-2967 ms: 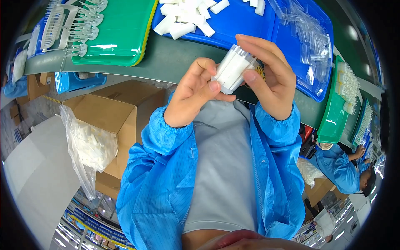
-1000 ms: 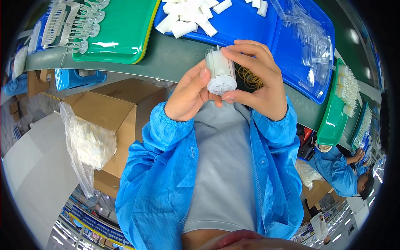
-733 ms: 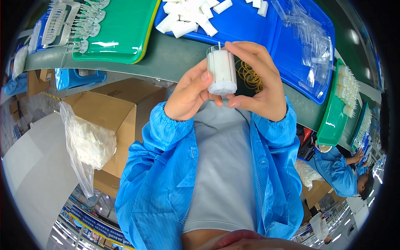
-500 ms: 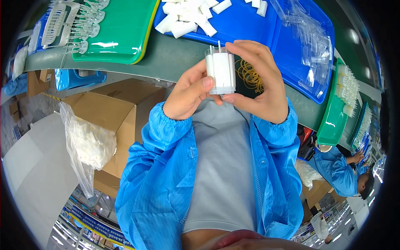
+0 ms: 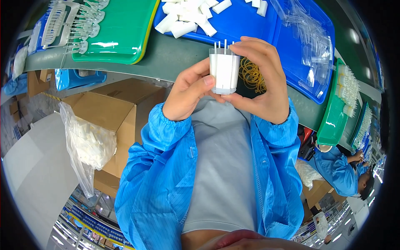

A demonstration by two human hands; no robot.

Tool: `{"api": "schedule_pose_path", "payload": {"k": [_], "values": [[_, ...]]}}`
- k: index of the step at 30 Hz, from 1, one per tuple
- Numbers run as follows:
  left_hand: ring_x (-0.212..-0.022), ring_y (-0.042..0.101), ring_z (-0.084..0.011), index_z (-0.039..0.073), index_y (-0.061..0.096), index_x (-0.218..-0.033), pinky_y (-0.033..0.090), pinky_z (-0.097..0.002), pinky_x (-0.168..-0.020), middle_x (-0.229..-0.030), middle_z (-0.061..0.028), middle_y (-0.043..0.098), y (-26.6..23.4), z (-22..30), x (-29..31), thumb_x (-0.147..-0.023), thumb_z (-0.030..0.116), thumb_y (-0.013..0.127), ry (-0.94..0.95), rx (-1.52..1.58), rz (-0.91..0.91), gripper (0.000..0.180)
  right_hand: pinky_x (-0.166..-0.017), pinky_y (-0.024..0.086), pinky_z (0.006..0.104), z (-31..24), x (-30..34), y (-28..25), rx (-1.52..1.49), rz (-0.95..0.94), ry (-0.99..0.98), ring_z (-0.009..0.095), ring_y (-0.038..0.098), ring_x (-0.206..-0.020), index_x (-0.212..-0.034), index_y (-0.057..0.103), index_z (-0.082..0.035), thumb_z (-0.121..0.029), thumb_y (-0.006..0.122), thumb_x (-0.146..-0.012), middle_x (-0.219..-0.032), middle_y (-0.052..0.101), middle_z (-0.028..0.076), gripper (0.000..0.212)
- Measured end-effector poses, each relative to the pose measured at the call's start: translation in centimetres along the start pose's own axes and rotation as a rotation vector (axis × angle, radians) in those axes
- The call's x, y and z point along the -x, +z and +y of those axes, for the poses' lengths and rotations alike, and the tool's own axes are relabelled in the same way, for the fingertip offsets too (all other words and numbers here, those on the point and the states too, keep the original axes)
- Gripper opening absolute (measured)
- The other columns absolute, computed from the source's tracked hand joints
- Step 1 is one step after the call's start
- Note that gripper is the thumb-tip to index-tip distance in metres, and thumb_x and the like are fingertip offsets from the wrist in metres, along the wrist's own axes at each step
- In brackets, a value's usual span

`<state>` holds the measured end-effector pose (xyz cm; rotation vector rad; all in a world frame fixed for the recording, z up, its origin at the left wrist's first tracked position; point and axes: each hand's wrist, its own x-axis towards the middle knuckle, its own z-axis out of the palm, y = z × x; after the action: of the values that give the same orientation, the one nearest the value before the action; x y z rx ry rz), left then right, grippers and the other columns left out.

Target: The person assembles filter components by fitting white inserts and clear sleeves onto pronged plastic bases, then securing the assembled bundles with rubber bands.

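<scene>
Between my hands, upright above the bench's near edge, is a small clear plastic cup (image 5: 225, 71) with white cylindrical pieces inside. Several thin white rods stick up past its rim. My left hand (image 5: 189, 88) is closed on the cup's left side, its thumb against the front wall. My right hand (image 5: 263, 79) curves round the right side, with a fingertip at the top rim and the thumb at the base. Behind the right hand lies a bundle of yellow rubber bands (image 5: 252, 76), partly hidden by it.
Blue trays hold white foam-like cylinders (image 5: 183, 28) and clear plastic strips (image 5: 310, 46). A green tray (image 5: 110, 46) lies left, another (image 5: 333, 118) with white-topped pieces right. Below the bench, an open cardboard box (image 5: 110, 112) holds a bag of white pieces (image 5: 93, 146). A co-worker (image 5: 339, 171) sits at right.
The cup has turned in my fingers and shifted slightly right. More of the rods now show above its rim. My right fingers have risen a little along it.
</scene>
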<state>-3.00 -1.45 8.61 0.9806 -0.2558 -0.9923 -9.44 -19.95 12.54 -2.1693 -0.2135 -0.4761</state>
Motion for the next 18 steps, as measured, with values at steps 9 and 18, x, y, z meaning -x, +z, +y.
{"api": "schedule_pose_path", "payload": {"k": [9, 18], "values": [[-0.103, 0.064, -0.0302, -0.009, 0.040, -0.134, 0.053, -0.0389, -0.088, -0.118, -0.0193, 0.059, 0.4, -0.1, 0.0, -0.087, 0.023, 0.065, 0.096, -0.040, -0.017, 0.063, -0.090, 0.042, 0.0397, 0.3, 0.2, 0.1, 0.154, 0.034, -0.043, 0.029, 0.054, -0.111, -0.114, 0.062, -0.010, -0.017, 0.084, -0.050, -0.114, 0.058, 0.006, 0.068], [-0.107, 0.059, -0.0184, -0.005, 0.036, -0.138, 0.050, -0.0328, -0.090, -0.118, -0.0111, 0.058, -0.1, -0.2, -0.3, -0.086, 0.000, 0.061, 0.045, 0.095, -0.060, 0.057, -0.088, 0.044, 0.0393, 0.8, 0.5, 1.4, 0.131, 0.101, -0.125, 0.028, 0.059, -0.104, -0.115, 0.062, -0.009, -0.014, 0.083, -0.050, -0.115, 0.059, 0.006, 0.068]]}}
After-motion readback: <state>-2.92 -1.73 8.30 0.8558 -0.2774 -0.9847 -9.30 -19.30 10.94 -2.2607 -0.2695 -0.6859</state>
